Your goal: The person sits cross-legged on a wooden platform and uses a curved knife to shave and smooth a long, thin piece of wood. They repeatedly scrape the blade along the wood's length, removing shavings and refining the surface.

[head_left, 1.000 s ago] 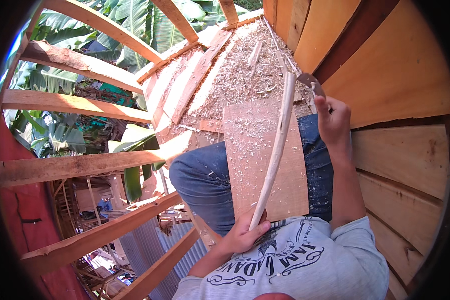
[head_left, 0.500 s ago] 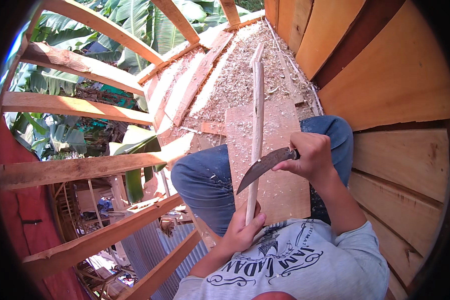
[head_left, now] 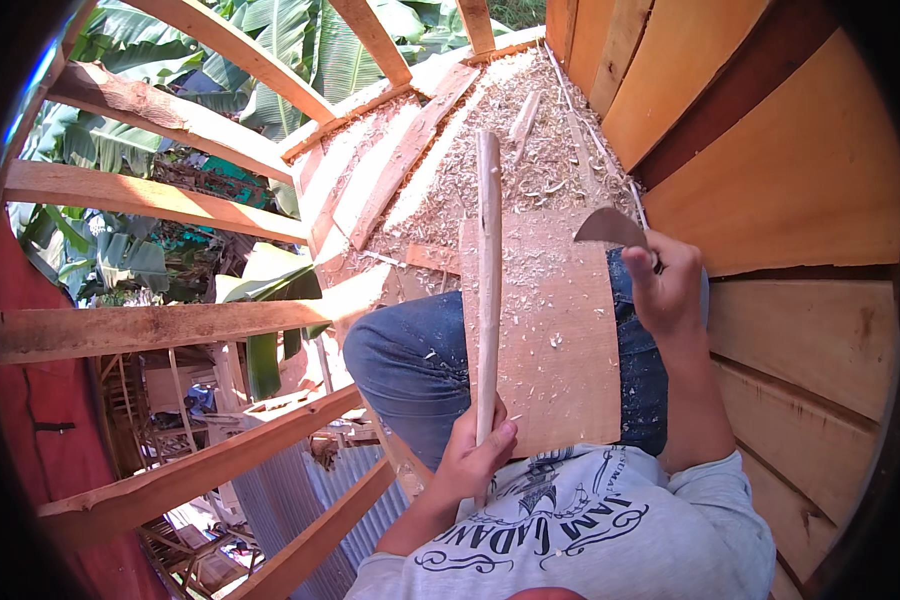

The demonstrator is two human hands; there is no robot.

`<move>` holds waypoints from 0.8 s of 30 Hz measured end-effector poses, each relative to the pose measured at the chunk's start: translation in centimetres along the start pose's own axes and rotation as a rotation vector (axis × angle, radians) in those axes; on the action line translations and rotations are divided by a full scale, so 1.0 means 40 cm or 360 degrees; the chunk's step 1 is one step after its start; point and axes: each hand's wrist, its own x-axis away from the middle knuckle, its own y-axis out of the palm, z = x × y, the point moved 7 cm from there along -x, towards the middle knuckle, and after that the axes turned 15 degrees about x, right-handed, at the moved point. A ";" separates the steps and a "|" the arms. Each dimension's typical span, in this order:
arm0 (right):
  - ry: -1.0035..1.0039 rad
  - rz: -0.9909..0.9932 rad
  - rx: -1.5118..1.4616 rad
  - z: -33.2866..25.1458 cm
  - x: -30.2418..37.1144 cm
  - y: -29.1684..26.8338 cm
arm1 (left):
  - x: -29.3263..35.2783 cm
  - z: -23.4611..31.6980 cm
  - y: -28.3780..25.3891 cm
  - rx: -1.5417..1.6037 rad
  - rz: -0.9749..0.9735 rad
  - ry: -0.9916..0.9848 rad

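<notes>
A long, pale, peeled stick points away from me, its lower end gripped in my left hand near my shirt. Over my right knee, my right hand is closed round the handle of a knife with a broad curved blade. The blade points left and stands apart from the stick. Across my lap lies a thin wooden board, dusted with small shavings. The stick passes along the board's left side, its far end reaching beyond the board.
Wood shavings cover the floor ahead, with a loose plank and a short wood piece among them. A plank wall rises close on my right. Spaced wooden rails run along the left, with banana leaves beyond.
My right hand has lifted the knife off the stick and moved it up and to the right. The stick has shifted left and now stands straighter in my left hand.
</notes>
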 end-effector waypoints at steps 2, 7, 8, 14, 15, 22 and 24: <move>-0.0362 -0.0104 0.0113 -0.087 0.083 0.050 | -0.007 0.015 -0.005 0.0080 0.0018 0.0024; -0.0560 -0.0103 0.0129 -0.121 0.103 0.109 | 0.008 -0.003 0.014 -0.0206 0.0050 0.0050; -0.0620 -0.0034 0.0184 -0.118 0.081 0.109 | 0.009 -0.005 0.011 -0.0267 0.0070 0.0080; -0.0292 0.0049 0.0107 -0.042 -0.013 0.097 | 0.018 -0.005 0.026 -0.0541 0.0063 0.0178; -0.0033 0.0024 -0.0037 0.008 -0.046 0.096 | 0.024 -0.002 0.046 -0.0661 0.0017 0.0197; -0.0101 -0.0103 0.0125 -0.006 -0.025 0.036 | 0.001 -0.004 -0.004 -0.0309 0.0121 0.0106; -0.0396 -0.0157 0.0178 -0.099 0.071 0.065 | 0.002 -0.003 -0.003 -0.0329 0.0150 0.0097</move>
